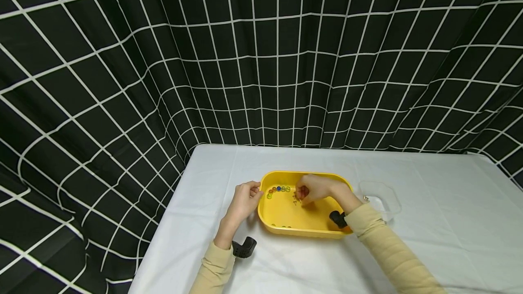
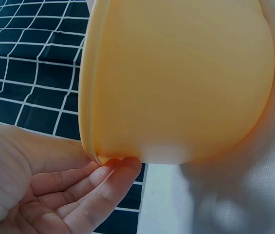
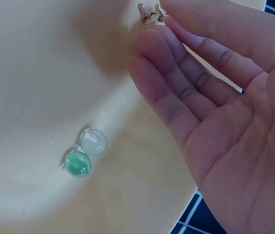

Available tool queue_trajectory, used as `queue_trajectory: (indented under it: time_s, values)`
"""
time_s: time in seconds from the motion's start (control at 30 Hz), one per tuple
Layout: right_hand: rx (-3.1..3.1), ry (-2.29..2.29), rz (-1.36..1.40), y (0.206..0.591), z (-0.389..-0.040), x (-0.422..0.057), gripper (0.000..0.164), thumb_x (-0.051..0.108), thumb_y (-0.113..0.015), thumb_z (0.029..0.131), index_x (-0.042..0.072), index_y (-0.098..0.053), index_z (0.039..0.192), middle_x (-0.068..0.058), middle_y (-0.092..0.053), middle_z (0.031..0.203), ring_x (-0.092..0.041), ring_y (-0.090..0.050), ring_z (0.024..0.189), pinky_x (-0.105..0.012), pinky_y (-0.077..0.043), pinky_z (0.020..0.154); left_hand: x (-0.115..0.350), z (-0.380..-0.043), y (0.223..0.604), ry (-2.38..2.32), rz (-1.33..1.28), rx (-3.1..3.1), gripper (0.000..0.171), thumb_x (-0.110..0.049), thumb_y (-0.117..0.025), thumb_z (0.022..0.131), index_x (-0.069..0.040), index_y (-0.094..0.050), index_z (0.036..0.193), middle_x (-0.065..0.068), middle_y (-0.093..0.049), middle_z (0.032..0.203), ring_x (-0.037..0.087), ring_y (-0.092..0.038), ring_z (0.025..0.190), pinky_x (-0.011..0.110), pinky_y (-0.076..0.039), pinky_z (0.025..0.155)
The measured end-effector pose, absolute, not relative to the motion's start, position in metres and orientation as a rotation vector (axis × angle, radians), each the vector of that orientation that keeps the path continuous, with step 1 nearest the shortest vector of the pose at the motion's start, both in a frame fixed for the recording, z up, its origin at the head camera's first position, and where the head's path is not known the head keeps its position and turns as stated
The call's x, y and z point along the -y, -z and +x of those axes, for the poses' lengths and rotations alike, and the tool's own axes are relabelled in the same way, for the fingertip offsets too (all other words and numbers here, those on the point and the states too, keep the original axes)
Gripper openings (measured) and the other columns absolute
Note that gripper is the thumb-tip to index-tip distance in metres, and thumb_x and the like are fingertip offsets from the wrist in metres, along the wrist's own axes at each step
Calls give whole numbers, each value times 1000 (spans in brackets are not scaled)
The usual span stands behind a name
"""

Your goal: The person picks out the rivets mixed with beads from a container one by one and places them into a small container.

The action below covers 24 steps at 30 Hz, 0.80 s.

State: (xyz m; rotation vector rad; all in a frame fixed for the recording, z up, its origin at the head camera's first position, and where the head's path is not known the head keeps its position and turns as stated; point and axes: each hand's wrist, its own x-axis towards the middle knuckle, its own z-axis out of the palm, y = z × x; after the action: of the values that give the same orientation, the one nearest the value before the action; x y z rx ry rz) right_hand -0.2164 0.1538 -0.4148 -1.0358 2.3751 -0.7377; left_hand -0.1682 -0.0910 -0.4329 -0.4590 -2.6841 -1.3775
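Left hand [image 1: 246,201] pinches the yellow tray's [image 1: 304,233] rim around 9 o'clock. Right hand [image 1: 316,188] is inside it, fingers bent at some little metal bits [image 1: 294,200] — can't tell if it's got one. Looks like a picking step; next probably calls for a fine fingertip pinch (mind the marbles [image 1: 278,188] at 10). Clear container [image 1: 380,204] at 3, white tablecloth [image 1: 204,171] underneath, black grid curtain [image 1: 286,67] at 12.

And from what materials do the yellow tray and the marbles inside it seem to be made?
Yellow tray: probably plastic, smooth, softly shiny; evenly coloured, rounded corners. Marbles: likely glass, glossy; translucent with bright highlights, though clear plastic is possible.
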Motion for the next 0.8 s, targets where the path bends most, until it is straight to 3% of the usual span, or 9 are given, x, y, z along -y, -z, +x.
queue_trajectory:
  time_s: [0.8]
  values:
    - [-2443,653,-975,423,-218,-147,12,-5,-71,72,2,-62,75,2,-53,66,-6,-44,58,-18,-39,54,91,-168,431,1374,-436,2718,26,1,-63,85,13,-61,107,12,-62,83,19,-60,73,21,-51,63]
